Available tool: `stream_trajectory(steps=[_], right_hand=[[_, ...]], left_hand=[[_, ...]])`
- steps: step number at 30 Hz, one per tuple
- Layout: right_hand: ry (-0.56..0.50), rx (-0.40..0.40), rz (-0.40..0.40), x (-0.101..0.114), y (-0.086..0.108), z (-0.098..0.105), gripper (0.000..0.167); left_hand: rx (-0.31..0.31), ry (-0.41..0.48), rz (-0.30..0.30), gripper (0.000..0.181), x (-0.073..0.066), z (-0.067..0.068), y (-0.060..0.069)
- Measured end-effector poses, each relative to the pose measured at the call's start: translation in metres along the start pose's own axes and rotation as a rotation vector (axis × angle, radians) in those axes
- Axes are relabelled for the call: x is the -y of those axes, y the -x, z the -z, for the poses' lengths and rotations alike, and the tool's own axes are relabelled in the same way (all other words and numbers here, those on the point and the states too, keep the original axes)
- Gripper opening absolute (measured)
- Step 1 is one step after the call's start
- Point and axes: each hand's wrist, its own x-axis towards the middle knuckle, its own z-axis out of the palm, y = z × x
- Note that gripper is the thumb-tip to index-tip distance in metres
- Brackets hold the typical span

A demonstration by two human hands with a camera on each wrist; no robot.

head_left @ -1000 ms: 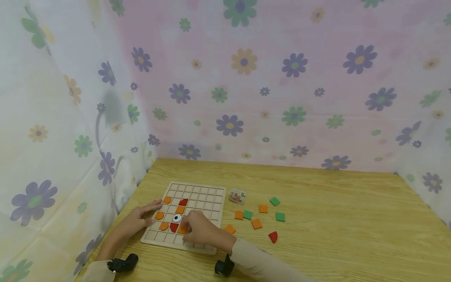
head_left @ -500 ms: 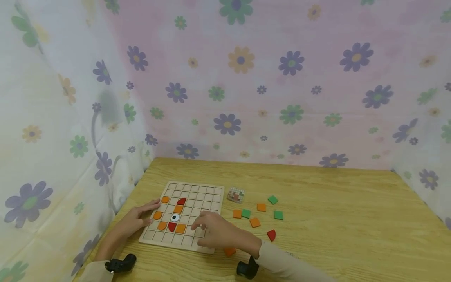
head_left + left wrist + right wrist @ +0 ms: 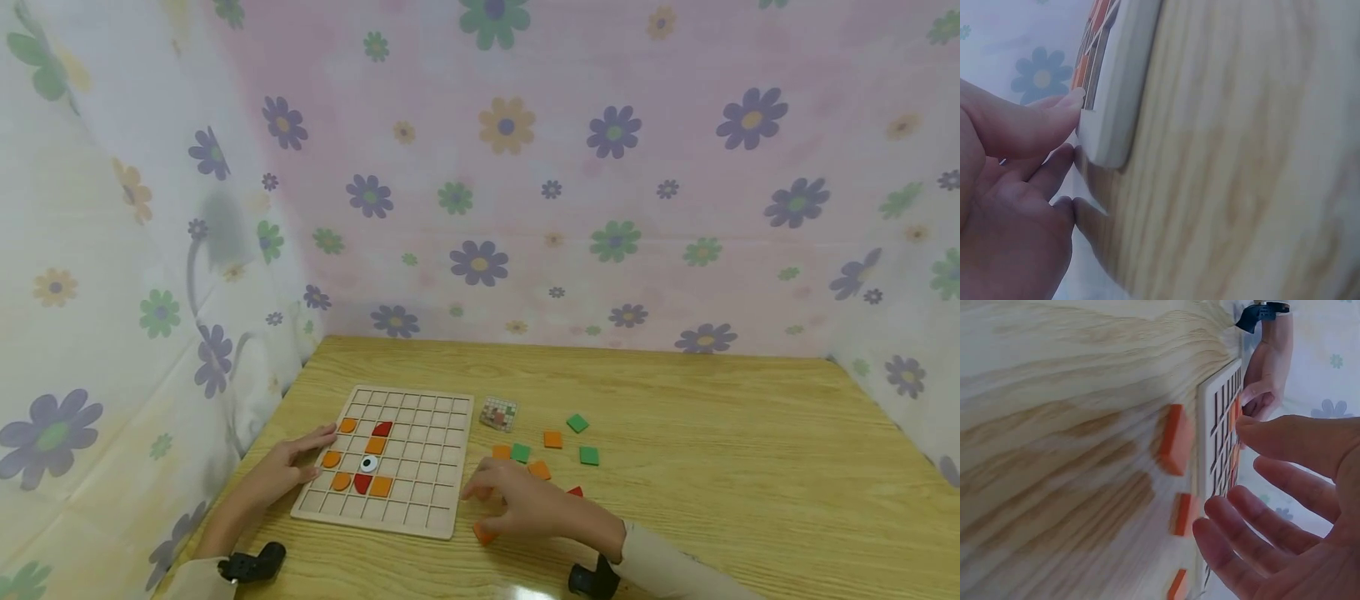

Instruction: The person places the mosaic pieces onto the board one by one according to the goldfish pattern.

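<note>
A wooden grid board lies at the left of the table. Several orange and red tiles sit in its cells, among them an orange square tile, a red rounded tile and a white disc with a black eye. My left hand rests at the board's left edge, its thumb touching the rim. Right of the board, my right hand is over the loose tiles, fingers spread and holding nothing. Partly beneath it is an orange square tile; a red tile is mostly hidden behind it.
Beyond the right hand lie loose square tiles, including an orange one and green ones. A small card with a coloured grid picture lies beside the board's far right corner. Flower-patterned cloth walls the table's back and sides.
My right hand has moved right, off the board to the loose tiles, leaving the orange square tile in a cell beside the red one. My left hand stays at the board's edge.
</note>
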Motion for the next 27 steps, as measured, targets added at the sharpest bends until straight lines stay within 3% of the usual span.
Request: stream_trajectory(steps=[7, 13, 19, 27], right_hand=[[0.021, -0.014, 0.061, -0.018, 0.021, 0.000, 0.029], [-0.053, -0.045, 0.070, -0.027, 0.029, -0.007, 0.033], [-0.126, -0.093, 0.128, -0.027, 0.025, -0.015, 0.032], [-0.094, -0.082, 0.182, -0.026, 0.016, -0.023, 0.026]], left_hand=[[0.007, -0.023, -0.008, 0.052, 0.001, 0.001, 0.001], [0.027, 0.005, -0.018, 0.052, 0.003, 0.002, 0.000], [0.032, 0.022, -0.016, 0.052, 0.003, 0.003, -0.001], [0.026, -0.033, 0.002, 0.053, 0.003, 0.002, -0.001]])
